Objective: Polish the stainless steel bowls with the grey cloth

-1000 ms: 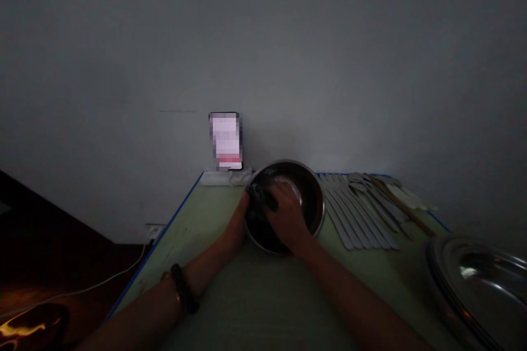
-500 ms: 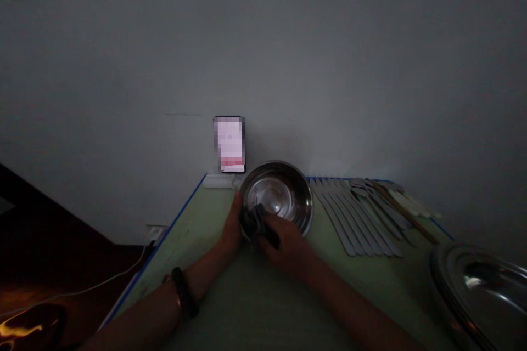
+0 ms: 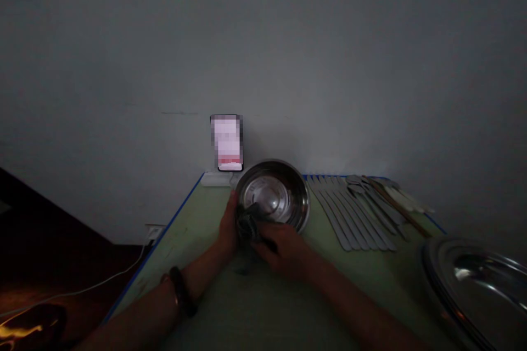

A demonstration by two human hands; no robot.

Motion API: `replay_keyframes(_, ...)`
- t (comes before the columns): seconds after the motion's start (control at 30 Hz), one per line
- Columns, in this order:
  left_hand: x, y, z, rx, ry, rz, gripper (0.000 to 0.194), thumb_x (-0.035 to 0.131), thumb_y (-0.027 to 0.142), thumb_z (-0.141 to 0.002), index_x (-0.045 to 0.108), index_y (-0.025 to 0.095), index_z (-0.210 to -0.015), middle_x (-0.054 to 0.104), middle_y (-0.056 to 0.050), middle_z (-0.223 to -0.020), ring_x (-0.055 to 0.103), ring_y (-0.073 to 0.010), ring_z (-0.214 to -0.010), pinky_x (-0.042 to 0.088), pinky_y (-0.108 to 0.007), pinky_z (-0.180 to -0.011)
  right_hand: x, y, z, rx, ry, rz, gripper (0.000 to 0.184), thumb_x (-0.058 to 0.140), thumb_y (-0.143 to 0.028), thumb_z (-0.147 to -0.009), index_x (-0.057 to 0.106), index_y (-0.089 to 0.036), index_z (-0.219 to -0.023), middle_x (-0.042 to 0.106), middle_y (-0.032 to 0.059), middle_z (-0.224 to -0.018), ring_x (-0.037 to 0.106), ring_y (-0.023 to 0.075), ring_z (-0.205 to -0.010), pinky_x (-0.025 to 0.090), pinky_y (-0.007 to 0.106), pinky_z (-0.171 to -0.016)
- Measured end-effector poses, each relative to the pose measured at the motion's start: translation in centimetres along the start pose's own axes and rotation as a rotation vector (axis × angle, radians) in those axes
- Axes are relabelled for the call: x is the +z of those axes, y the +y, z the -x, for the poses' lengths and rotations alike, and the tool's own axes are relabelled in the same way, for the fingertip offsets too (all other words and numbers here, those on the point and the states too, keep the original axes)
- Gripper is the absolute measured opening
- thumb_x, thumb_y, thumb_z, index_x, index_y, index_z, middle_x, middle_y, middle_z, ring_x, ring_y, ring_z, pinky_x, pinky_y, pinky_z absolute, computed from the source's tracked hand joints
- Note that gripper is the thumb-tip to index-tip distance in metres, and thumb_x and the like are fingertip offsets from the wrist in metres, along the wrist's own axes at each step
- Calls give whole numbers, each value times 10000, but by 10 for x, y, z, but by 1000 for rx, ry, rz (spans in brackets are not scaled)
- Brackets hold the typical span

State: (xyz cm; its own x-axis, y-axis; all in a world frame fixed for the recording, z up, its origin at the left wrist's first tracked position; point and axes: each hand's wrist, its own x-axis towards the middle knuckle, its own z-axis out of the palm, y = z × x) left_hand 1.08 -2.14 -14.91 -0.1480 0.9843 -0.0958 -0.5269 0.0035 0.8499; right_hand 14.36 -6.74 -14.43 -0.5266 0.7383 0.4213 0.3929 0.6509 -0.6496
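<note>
A shiny steel bowl (image 3: 284, 197) stands near the back of a pale green table (image 3: 255, 307). My left hand (image 3: 228, 226) presses against the bowl's left rim, its fingers curved round the side. My right hand (image 3: 283, 249) is closed on a dark cloth (image 3: 248, 222) held at the bowl's near rim. A dark band sits on my left wrist (image 3: 181, 290). The scene is dim.
A row of several flat metal utensils (image 3: 354, 208) lies to the right of the bowl. A large steel lid or tray (image 3: 477, 285) sits at the front right. A lit phone (image 3: 226, 142) leans on the wall behind. The table's blue left edge (image 3: 164, 236) drops to a dark floor.
My right hand with the cloth has drawn back from inside the bowl to its near rim. The bowl has shifted slightly left, and its shiny bottom now shows.
</note>
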Motion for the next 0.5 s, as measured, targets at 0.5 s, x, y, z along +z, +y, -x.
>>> replay_keyframes(0.5, -4, -5, -8, 256, -128, -49, 423, 609, 514, -746, 683, 230, -1051, 677, -24, -1176, 497, -276, -1237, 334, -394, -1080, -6, 25, 18, 165, 108, 691, 418, 425, -142, -868, 555, -14, -1244, 540, 181, -1318, 475, 276, -1265, 373, 462, -1084)
